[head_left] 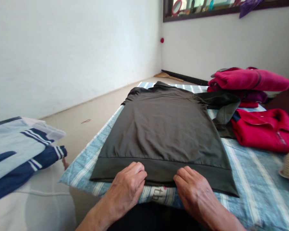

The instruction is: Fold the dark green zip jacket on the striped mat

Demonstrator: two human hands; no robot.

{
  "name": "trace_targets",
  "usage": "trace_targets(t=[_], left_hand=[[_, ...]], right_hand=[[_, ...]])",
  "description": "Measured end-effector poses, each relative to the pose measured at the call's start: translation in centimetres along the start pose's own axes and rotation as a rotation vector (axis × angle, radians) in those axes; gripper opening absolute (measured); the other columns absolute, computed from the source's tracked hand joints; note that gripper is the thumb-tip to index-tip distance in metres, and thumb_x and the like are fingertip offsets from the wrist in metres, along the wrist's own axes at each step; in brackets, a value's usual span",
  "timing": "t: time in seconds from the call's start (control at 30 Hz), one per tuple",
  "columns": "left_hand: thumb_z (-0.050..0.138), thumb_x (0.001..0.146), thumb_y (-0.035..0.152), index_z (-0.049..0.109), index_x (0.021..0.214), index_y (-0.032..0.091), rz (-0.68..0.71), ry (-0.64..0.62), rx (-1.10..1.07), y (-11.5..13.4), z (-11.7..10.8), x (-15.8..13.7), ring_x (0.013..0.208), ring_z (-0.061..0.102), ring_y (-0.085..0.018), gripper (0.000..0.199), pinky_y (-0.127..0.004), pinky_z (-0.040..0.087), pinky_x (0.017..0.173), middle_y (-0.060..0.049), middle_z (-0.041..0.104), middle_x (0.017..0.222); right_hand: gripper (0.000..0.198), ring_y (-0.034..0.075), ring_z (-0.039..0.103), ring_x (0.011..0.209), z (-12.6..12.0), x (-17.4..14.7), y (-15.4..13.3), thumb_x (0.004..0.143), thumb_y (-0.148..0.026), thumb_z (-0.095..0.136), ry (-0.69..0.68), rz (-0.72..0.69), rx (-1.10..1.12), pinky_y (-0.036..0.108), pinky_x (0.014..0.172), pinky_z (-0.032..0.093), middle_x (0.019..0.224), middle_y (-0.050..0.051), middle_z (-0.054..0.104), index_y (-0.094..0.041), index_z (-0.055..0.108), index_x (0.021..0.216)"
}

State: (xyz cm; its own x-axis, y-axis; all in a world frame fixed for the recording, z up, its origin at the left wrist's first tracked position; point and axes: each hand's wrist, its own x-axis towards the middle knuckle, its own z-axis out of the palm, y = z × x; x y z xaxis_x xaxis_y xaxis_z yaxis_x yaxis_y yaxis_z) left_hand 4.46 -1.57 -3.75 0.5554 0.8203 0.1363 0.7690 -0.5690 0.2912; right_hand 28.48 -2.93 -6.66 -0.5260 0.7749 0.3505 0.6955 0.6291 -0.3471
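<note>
A dark olive long-sleeved jacket [163,128] lies spread flat, its wide hem band toward me and its collar at the far end. My left hand [131,181] pinches the hem left of the middle, fingers closed over the edge. To the right of the middle, my right hand [192,186] grips the same hem with curled fingers. One sleeve stretches out to the right, bent over on itself; the left sleeve is mostly tucked out of sight. Under the jacket is a blue and white striped sheet [243,170].
On the right sit a folded red jacket [267,128] and a stack of folded pink and purple clothes [250,80]. Grey and navy clothing [26,150] lies at the left. A straw broom [168,76] rests by the far wall, below a window ledge [207,16].
</note>
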Motion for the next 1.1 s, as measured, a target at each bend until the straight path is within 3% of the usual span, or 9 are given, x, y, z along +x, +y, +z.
trace_targets(t=[0.23, 0.57, 0.67, 0.77, 0.83, 0.9, 1.0, 1.1], left_hand=[[0.04, 0.081, 0.002, 0.052, 0.073, 0.017, 0.09, -0.043, 0.014, 0.0, -0.4, -0.2, 0.074, 0.049, -0.017, 0.021, -0.029, 0.041, 0.064, -0.003, 0.053, 0.077], [0.045, 0.086, 0.013, 0.057, 0.075, 0.019, 0.1, -0.023, 0.007, -0.2, -0.7, 0.0, 0.073, 0.055, -0.015, 0.017, -0.025, 0.045, 0.064, -0.002, 0.057, 0.076], [0.049, 0.087, 0.02, 0.059, 0.081, 0.021, 0.137, 0.082, -0.024, -0.7, -0.9, 0.6, 0.076, 0.059, -0.014, 0.012, -0.024, 0.048, 0.067, -0.002, 0.06, 0.08], [0.053, 0.086, 0.027, 0.06, 0.095, 0.021, 0.094, 0.297, 0.042, -2.0, -0.4, 1.6, 0.091, 0.061, -0.019, 0.012, -0.031, 0.049, 0.084, -0.005, 0.062, 0.1], [0.051, 0.087, 0.03, 0.058, 0.104, 0.021, 0.041, 0.343, 0.109, -3.1, 0.3, 2.2, 0.107, 0.057, -0.026, 0.021, -0.04, 0.045, 0.095, -0.01, 0.058, 0.117], [0.047, 0.087, 0.034, 0.054, 0.113, 0.019, 0.001, 0.285, 0.176, -3.9, 1.1, 2.5, 0.12, 0.049, -0.033, 0.03, -0.049, 0.041, 0.099, -0.016, 0.052, 0.128], [0.039, 0.089, 0.038, 0.045, 0.125, 0.018, -0.043, 0.191, 0.283, -4.4, 2.3, 2.1, 0.129, 0.038, -0.038, 0.042, -0.058, 0.036, 0.098, -0.02, 0.046, 0.135], [0.031, 0.089, 0.044, 0.04, 0.131, 0.016, -0.054, 0.171, 0.352, -4.2, 2.8, 1.5, 0.133, 0.033, -0.037, 0.051, -0.059, 0.031, 0.101, -0.022, 0.04, 0.14]], right_hand=[[0.019, 0.016, 0.041, 0.067, -0.4, -0.3, -0.3, 0.082, -0.004, 0.048, -0.059, -0.007, 0.018, 0.031, 0.062, 0.028, 0.074, 0.001, 0.051, -0.02, 0.049, 0.072], [0.018, 0.014, 0.043, 0.067, -0.9, -0.2, -0.4, 0.084, -0.007, 0.049, -0.08, -0.023, -0.055, 0.029, 0.062, 0.031, 0.074, 0.0, 0.052, -0.02, 0.05, 0.072], [0.017, 0.014, 0.044, 0.068, -1.5, 0.5, -0.3, 0.086, -0.011, 0.048, -0.082, -0.027, -0.076, 0.029, 0.063, 0.033, 0.073, 0.0, 0.051, -0.02, 0.051, 0.072], [0.016, 0.015, 0.047, 0.072, -1.8, 1.6, 0.1, 0.088, -0.017, 0.047, -0.042, 0.032, -0.103, 0.029, 0.067, 0.037, 0.076, 0.001, 0.053, -0.02, 0.051, 0.073], [0.013, 0.017, 0.05, 0.083, -1.7, 2.1, 0.7, 0.089, -0.021, 0.046, -0.002, 0.087, -0.12, 0.031, 0.074, 0.04, 0.086, 0.004, 0.057, -0.019, 0.054, 0.079], [0.014, 0.021, 0.05, 0.102, -1.3, 2.2, 1.2, 0.089, -0.028, 0.05, 0.016, 0.138, -0.138, 0.035, 0.087, 0.041, 0.106, 0.008, 0.058, -0.017, 0.057, 0.094], [0.044, 0.028, 0.037, 0.126, -0.4, 1.6, 1.8, 0.087, -0.042, 0.054, -0.013, 0.201, -0.153, 0.044, 0.103, 0.032, 0.134, 0.015, 0.046, -0.015, 0.05, 0.122], [0.057, 0.029, 0.024, 0.136, 0.2, 0.9, 2.0, 0.089, -0.047, 0.049, -0.075, 0.243, -0.153, 0.05, 0.108, 0.024, 0.146, 0.017, 0.033, -0.016, 0.039, 0.136]])
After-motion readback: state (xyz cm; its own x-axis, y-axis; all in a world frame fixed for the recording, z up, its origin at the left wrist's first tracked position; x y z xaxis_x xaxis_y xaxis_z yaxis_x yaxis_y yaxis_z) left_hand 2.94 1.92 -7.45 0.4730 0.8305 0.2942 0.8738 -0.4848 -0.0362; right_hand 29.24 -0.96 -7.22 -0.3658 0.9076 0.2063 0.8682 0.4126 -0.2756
